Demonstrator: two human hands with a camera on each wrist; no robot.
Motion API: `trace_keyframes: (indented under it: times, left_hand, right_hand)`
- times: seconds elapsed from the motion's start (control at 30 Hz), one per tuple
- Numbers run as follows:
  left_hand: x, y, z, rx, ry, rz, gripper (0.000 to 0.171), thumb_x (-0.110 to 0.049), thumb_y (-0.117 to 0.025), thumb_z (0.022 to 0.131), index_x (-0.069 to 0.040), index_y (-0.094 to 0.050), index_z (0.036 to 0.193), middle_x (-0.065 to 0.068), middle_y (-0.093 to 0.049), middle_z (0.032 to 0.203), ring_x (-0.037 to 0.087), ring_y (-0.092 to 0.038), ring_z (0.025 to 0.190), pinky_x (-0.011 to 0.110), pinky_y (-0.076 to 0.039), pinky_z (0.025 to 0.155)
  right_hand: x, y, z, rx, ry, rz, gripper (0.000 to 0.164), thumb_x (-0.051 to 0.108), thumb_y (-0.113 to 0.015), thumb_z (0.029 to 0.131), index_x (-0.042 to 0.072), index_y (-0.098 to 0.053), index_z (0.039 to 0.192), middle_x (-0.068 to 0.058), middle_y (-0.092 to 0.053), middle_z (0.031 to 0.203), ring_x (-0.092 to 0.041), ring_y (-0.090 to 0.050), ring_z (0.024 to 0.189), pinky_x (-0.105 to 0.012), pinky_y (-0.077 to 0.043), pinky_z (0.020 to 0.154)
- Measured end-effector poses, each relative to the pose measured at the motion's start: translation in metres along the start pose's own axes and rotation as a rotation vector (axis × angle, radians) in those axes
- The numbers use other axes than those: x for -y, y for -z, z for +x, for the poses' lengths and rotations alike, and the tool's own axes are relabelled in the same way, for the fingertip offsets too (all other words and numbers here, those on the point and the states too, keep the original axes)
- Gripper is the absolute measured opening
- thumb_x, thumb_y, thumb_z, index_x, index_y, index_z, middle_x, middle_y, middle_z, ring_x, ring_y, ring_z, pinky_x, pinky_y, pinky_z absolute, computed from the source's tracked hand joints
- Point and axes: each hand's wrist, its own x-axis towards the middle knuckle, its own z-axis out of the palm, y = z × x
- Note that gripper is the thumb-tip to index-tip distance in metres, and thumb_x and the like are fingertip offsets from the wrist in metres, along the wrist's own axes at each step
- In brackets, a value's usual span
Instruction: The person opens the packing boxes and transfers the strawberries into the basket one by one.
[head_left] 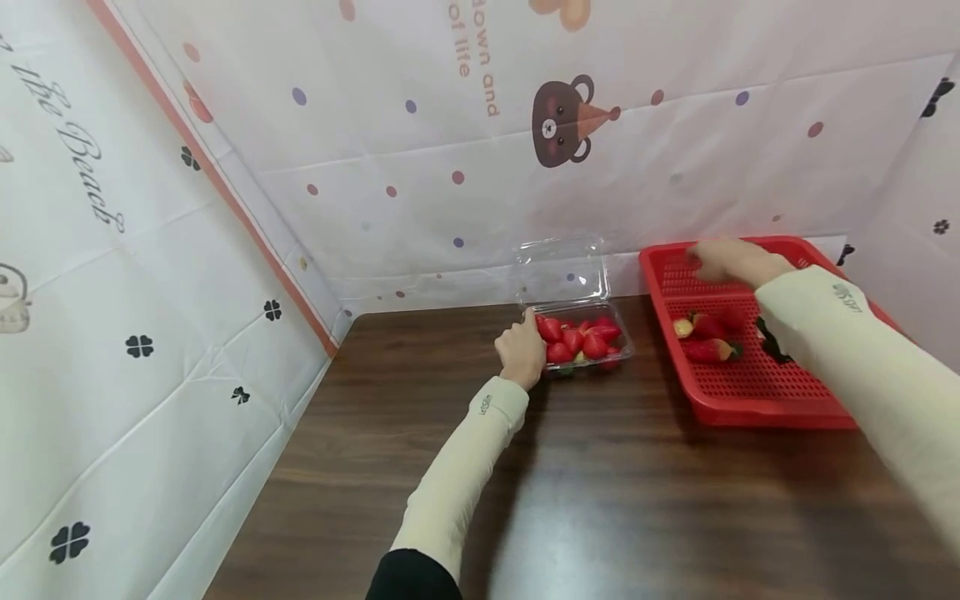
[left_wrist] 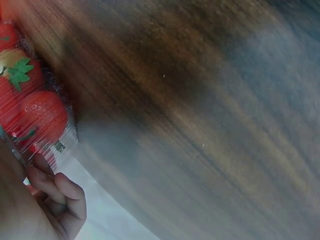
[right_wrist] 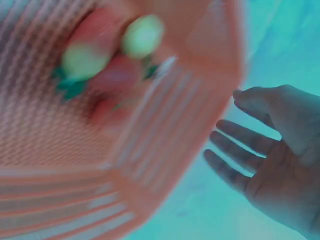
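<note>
A clear plastic clamshell box (head_left: 627, 348) full of strawberries (head_left: 573, 340) lies on the table with its lid (head_left: 562, 271) raised at the back. My left hand (head_left: 521, 350) grips the box's left side, fingers curled at its edge; in the left wrist view the strawberries (left_wrist: 42, 115) show through the plastic beside the left hand (left_wrist: 55, 200). Over the back left part of a red plastic basket (head_left: 765, 412) hovers my right hand (head_left: 731, 260). Seen from the right wrist, the right hand (right_wrist: 275, 155) has its fingers spread beside the basket rim, holding nothing. Several strawberries (head_left: 708, 337) lie inside the basket.
The dark wood table (head_left: 600, 500) stretches in front of the box and basket. Printed white cloth (head_left: 450, 208) hangs behind the table and along both sides. My right forearm (head_left: 862, 342) crosses above the basket, covering part of it, including some of a dark thing at its right.
</note>
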Motion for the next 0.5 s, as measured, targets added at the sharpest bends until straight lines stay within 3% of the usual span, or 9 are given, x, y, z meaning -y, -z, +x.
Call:
trace_keyframes:
  times: [0.13,0.27,0.4,0.5]
  left_hand:
    - [0.007,-0.003,-0.001,0.014,0.003,0.019,0.042,-0.034,-0.059,0.101,-0.021,-0.050,0.139,0.008,-0.077,0.103,0.025,-0.076,0.087,0.039,-0.058,0.066]
    - [0.009,-0.003,-0.002,0.012,0.016,0.026,0.045,-0.037,-0.060,0.100,-0.022,-0.049,0.141,0.008,-0.077,0.105,0.025,-0.076,0.087,0.039,-0.058,0.066]
    - [0.005,-0.001,0.000,-0.011,0.009,-0.006,0.041,-0.035,-0.058,0.101,-0.021,-0.050,0.140,0.008,-0.077,0.106,0.026,-0.076,0.088,0.040,-0.058,0.068]
    - [0.000,-0.002,0.000,-0.025,0.004,-0.031,0.037,-0.031,-0.054,0.103,-0.022,-0.050,0.139,0.008,-0.078,0.106,0.026,-0.077,0.089,0.040,-0.058,0.068]
  right_hand:
    - [0.054,0.003,0.018,-0.030,0.183,-0.014,0.031,0.000,-0.063,0.093,-0.012,-0.063,0.121,-0.032,-0.067,0.118,-0.049,-0.064,0.111,-0.059,-0.052,0.095]
    - [0.101,-0.009,0.030,0.025,0.315,-0.015,0.028,-0.002,-0.061,0.091,-0.007,-0.067,0.119,-0.026,-0.070,0.115,-0.043,-0.066,0.108,-0.055,-0.054,0.095]
    - [0.129,-0.029,0.034,0.122,0.333,-0.023,0.039,-0.010,-0.055,0.088,-0.006,-0.065,0.125,-0.026,-0.068,0.119,-0.038,-0.065,0.107,-0.050,-0.055,0.096]
    - [0.138,-0.045,0.034,0.215,0.255,-0.038,0.053,-0.015,-0.053,0.083,-0.003,-0.061,0.134,-0.024,-0.066,0.123,-0.033,-0.061,0.103,-0.044,-0.055,0.093]
